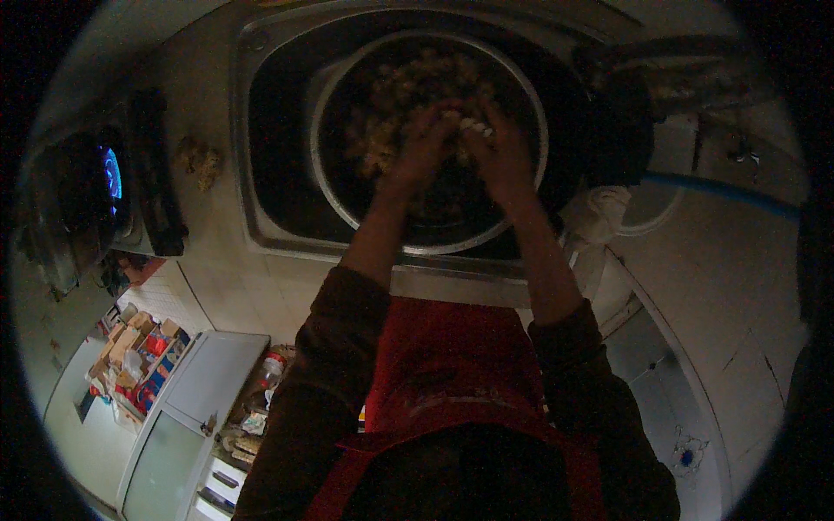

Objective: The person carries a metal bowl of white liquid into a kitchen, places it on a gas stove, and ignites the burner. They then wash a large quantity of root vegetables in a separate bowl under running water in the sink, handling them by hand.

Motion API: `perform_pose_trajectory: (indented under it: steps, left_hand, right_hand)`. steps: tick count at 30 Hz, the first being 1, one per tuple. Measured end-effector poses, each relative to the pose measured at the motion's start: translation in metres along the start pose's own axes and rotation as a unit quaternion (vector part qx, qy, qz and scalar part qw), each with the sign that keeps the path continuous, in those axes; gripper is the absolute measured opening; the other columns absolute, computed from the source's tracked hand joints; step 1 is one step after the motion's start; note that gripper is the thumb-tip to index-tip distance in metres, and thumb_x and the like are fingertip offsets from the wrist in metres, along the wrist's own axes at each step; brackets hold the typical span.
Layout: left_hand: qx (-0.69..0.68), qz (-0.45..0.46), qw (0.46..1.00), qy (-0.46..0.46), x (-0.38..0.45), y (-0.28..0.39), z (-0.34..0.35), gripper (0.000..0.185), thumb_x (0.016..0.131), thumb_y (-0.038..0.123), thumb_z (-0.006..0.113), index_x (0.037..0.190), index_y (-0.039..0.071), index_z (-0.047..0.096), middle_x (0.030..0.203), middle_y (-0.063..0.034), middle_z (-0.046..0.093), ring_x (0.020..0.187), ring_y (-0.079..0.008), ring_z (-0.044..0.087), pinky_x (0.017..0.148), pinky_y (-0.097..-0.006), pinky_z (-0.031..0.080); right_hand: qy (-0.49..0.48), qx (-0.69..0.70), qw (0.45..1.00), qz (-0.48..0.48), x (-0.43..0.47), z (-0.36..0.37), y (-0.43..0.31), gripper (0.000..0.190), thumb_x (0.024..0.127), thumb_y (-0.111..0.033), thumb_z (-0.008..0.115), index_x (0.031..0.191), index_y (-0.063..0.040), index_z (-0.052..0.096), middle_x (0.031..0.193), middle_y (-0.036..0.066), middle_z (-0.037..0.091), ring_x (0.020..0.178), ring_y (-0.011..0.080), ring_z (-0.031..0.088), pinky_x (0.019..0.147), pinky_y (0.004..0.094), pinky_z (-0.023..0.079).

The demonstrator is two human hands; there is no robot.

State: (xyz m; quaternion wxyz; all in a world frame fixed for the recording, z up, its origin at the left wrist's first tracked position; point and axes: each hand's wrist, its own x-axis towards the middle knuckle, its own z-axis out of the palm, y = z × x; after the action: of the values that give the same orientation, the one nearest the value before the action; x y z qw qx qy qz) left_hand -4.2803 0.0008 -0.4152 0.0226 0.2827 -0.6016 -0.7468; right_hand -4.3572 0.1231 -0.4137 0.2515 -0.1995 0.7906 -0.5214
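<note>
A large round metal-rimmed basin rests in the sink, with many small, pale brown food pieces inside it; the dim light hides what kind they are. Both hands reach down into the basin among the pieces. My left hand has its fingers bent near the middle, and my right hand is beside it, on the right. Several whitish pieces show between the hands, by the right fingers. Whether either hand grips any of them is too dark to tell.
A lit blue gas burner flame shows on the stove at the left. A brown clump lies on the counter between stove and sink. Right of the sink are a whitish cloth and a blue hose. Filled shelves stand lower left.
</note>
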Motion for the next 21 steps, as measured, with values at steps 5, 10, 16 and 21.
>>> perform_pose_trajectory:
  steps: [5,10,16,21]
  left_hand:
    - [-0.006,-0.016,1.0,0.007,0.007,-0.019,-0.01,0.036,0.086,0.012,0.044,0.119,0.006,0.055,0.111,-0.0083,0.059,0.099,-0.0206,0.055,0.083,-0.0314,0.047]
    - [0.273,0.18,0.928,0.18,0.031,-0.039,-0.004,0.033,0.087,0.011,0.043,0.114,0.0,0.057,0.106,-0.0192,0.062,0.095,-0.0313,0.059,0.085,-0.0379,0.047]
    - [0.199,0.103,0.94,0.256,0.031,-0.051,0.004,0.03,0.088,0.01,0.046,0.113,-0.002,0.057,0.105,-0.0213,0.062,0.097,-0.0325,0.059,0.086,-0.0394,0.046]
    - [0.145,0.031,0.956,0.253,0.027,-0.053,-0.001,0.033,0.089,0.012,0.047,0.119,0.0,0.056,0.114,-0.0187,0.059,0.104,-0.0269,0.055,0.091,-0.0362,0.043]
  right_hand:
    - [-0.083,0.023,0.987,0.135,0.014,-0.006,0.016,0.051,0.086,-0.023,0.058,0.132,-0.004,0.045,0.107,0.014,0.06,0.09,0.0264,0.06,0.077,0.0346,0.051]
    - [0.036,-0.457,0.871,-0.174,0.029,0.02,0.037,0.036,0.082,-0.015,0.056,0.117,-0.007,0.056,0.105,0.016,0.06,0.095,0.0311,0.056,0.089,0.0444,0.044]
    - [-0.069,-0.372,0.89,-0.252,0.055,0.012,0.049,0.027,0.081,-0.009,0.051,0.107,-0.005,0.061,0.11,0.014,0.059,0.099,0.0309,0.055,0.092,0.0425,0.042]
    - [-0.077,-0.005,0.994,-0.072,0.056,0.015,0.039,0.028,0.088,-0.017,0.05,0.112,-0.007,0.061,0.112,0.012,0.06,0.104,0.0238,0.055,0.09,0.0349,0.044]
